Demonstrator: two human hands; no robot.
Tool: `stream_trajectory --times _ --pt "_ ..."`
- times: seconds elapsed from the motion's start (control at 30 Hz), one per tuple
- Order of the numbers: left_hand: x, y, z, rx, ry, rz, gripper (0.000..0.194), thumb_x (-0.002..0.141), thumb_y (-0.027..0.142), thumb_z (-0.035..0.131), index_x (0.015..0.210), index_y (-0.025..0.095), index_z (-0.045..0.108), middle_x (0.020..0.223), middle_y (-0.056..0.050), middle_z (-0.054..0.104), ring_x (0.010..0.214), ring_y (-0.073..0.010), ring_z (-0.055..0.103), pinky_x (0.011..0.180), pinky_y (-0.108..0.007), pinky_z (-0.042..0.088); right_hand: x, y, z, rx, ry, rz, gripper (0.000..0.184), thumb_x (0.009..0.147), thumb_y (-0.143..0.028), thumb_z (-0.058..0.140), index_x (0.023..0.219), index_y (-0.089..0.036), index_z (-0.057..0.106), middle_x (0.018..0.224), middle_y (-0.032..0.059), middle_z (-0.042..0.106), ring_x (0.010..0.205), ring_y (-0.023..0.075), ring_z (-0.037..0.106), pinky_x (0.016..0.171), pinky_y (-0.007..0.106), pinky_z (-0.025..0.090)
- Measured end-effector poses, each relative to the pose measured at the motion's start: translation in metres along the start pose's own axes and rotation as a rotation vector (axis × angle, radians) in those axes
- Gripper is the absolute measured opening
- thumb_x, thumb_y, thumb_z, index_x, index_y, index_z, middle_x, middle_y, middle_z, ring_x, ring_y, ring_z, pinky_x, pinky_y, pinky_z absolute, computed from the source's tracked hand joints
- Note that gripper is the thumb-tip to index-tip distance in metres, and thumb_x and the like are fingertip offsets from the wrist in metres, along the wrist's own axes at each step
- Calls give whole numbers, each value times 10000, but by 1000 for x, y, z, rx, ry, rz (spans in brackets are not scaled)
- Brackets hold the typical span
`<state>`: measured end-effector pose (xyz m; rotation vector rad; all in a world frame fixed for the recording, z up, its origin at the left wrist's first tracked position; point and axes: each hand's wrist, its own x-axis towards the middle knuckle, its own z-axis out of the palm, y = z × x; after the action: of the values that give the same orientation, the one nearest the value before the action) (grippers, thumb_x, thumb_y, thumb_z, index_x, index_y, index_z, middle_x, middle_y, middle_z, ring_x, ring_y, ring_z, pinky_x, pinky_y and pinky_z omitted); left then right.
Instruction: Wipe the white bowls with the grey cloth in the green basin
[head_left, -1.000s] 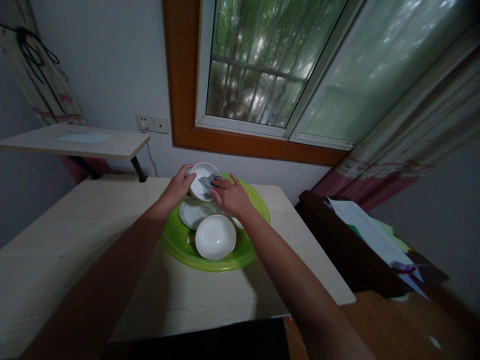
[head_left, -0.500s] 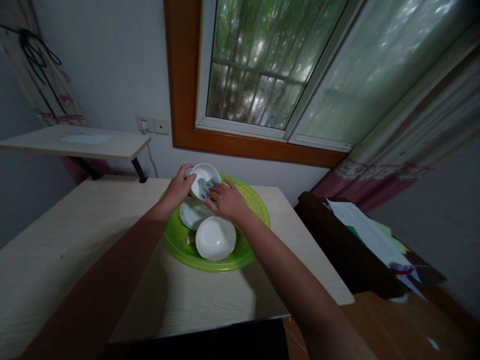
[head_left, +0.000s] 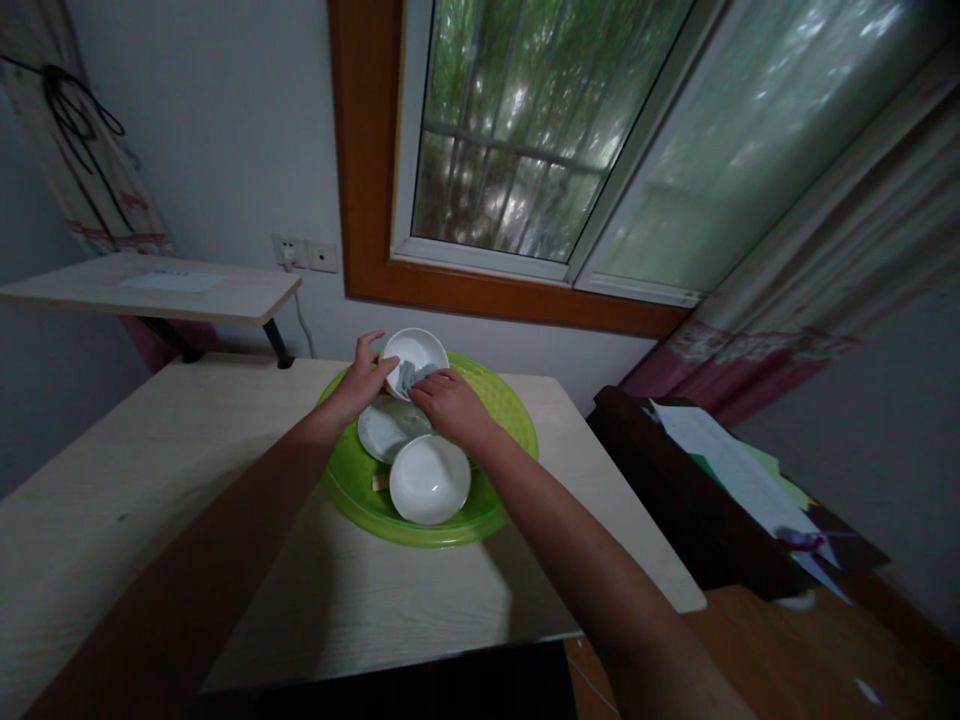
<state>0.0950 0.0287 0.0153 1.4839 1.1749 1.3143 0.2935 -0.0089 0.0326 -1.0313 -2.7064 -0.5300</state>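
My left hand [head_left: 369, 374] grips the left edge of a small white bowl [head_left: 417, 346], which is tilted so its inside faces me. Pressed into that bowl is a grey-blue cloth [head_left: 409, 376], with the fingers of my right hand [head_left: 452, 405] closed over it. Both hands are above a green basin [head_left: 352, 490]. In the basin a second white bowl [head_left: 430, 480] lies nearest me, with a white plate [head_left: 379, 432] behind it. A small light-brown piece [head_left: 380, 482] shows left of the nearer bowl; its kind is hard to make out.
The basin stands on a pale wooden table [head_left: 187, 480]. A raised shelf [head_left: 247, 290] with a paper sheet on it is at the back left. Behind the table are a wall socket [head_left: 289, 251] and a window. Papers [head_left: 739, 465] lie on dark furniture at the right.
The held bowl has shifted slightly right. My right hand has moved a little across the bowl with the cloth, and one left finger has lifted from the rim.
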Motion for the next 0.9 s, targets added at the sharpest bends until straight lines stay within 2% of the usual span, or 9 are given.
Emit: stream_trajectory --times 0.17,0.3,0.47,0.7,0.9 --pt "3 1 -2 -138 12 -65 572 800 449 645 1311 300 437 1027 -24 584 822 -178 604 634 -266 490 -3 6 -4 -16 48 18 190 999 -186 558 1116 -194 708 1161 80 740 1136 223 638 1210 452 278" --pt "9 -5 -5 -279 28 -85 501 818 498 630 1252 329 448 1002 -6 592 789 -172 600 606 -260 484 -4 9 -6 -32 115 -1 172 998 -196 572 1089 -199 718 1177 71 740 1174 218 627 1248 469 243" --pt "13 -7 -7 -356 45 -134 417 802 538 637 1115 294 512 938 8 584 733 -150 575 529 -221 433 -5 11 -4 -21 157 -19 173 983 -179 592 1084 -190 733 1180 80 740 1253 222 588 1264 495 233" --pt "15 6 -8 -291 -79 -217 413 727 452 742 986 257 486 778 19 558 618 -136 556 503 -240 405 -5 13 -1 -67 124 -25 204 1005 -164 543 1080 -160 732 1173 93 733 1262 214 577 1277 485 220" --pt "31 -5 -20 -139 -139 -229 406 741 499 715 925 258 445 726 29 536 595 -144 545 504 -254 397 -1 10 -6 -91 55 -66 213 1012 -166 526 1086 -159 726 1186 92 722 1273 218 562 1282 469 209"
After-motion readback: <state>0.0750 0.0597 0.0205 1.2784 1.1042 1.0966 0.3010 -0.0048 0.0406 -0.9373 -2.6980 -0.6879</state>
